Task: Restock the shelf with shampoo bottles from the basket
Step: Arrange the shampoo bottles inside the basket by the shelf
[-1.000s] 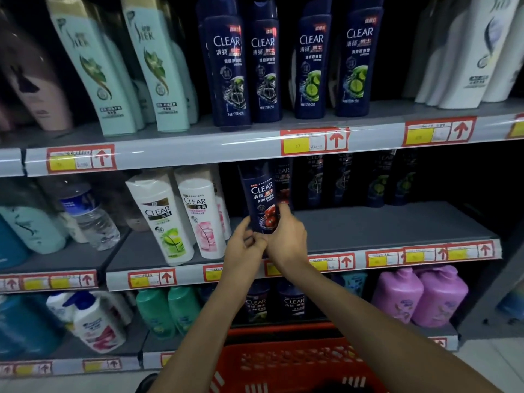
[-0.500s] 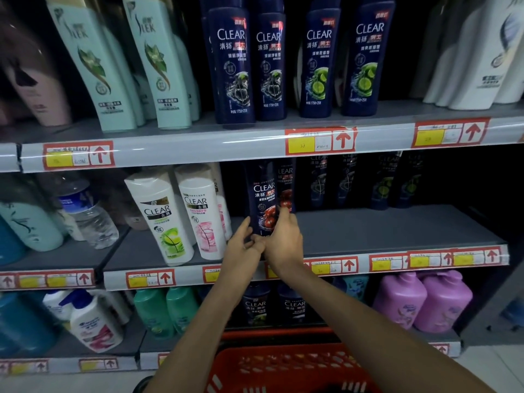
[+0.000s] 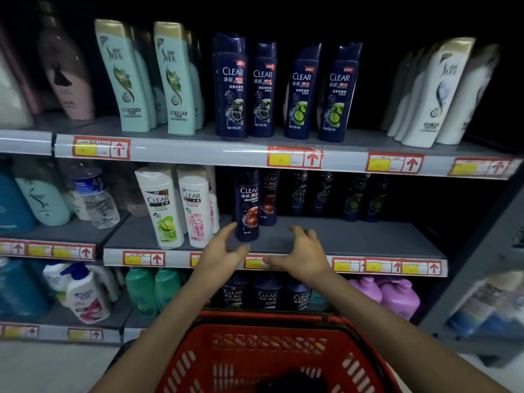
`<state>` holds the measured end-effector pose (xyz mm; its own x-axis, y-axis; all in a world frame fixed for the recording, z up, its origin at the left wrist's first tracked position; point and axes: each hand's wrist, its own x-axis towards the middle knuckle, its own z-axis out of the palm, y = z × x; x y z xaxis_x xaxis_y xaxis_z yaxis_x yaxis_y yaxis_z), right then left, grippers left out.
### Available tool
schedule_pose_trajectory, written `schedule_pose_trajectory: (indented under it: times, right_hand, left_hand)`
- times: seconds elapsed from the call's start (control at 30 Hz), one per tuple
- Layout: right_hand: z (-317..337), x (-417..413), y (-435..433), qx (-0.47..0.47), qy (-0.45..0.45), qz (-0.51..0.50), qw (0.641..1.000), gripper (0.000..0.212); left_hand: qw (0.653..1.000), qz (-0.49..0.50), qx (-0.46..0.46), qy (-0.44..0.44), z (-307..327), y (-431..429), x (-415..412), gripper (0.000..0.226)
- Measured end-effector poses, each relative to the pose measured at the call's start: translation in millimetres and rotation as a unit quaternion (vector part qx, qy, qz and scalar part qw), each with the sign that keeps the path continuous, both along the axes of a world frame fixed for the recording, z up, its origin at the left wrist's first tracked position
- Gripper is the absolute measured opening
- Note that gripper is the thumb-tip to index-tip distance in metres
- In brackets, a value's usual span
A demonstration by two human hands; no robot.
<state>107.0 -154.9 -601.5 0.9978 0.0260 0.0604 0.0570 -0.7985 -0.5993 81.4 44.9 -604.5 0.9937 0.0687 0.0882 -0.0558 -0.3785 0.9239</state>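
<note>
— Where is our bottle?

— The dark shampoo bottle with the red picture stands upright on the middle shelf, at the centre of the frame and close to the front edge. A second dark bottle is just behind it to the right.

— Are we holding it?

— No. Our left hand is just below and left of it, fingers spread and loosely curved, gripping nothing. One fingertip sits right at the bottle's lower edge, and we cannot tell whether it touches. Our right hand is lower and to the right, apart from the bottle, fingers just as loose and empty.

— So which step are we in?

— We judge this bottle placed, and us at the letting-go end of the step. The white bottles stand just to its left. To its right the grey board shows along the front, with more dark bottles deep at the back.

— And next?

— Down to the red basket at bottom centre, we think. A dark shape lies in it, too murky to name. We should draw both hands clear without knocking the bottle, then fetch another for that stretch on the right.
</note>
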Motion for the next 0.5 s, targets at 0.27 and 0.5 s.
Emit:
schedule_pose_trajectory:
  times: [0.27,0.5]
  right_hand:
    - [-8,-55,-47,-0.141,0.011,0.068,0.988,0.135]
    - [-46,-104,-82,-0.192,0.065,0.141,0.969,0.137]
  left_hand:
    - [0.965,-0.041,0.258,-0.037,-3,-22,-62,0.079]
    - [0.895,-0.082,0.439,-0.002,-46,-24,-93,0.089]
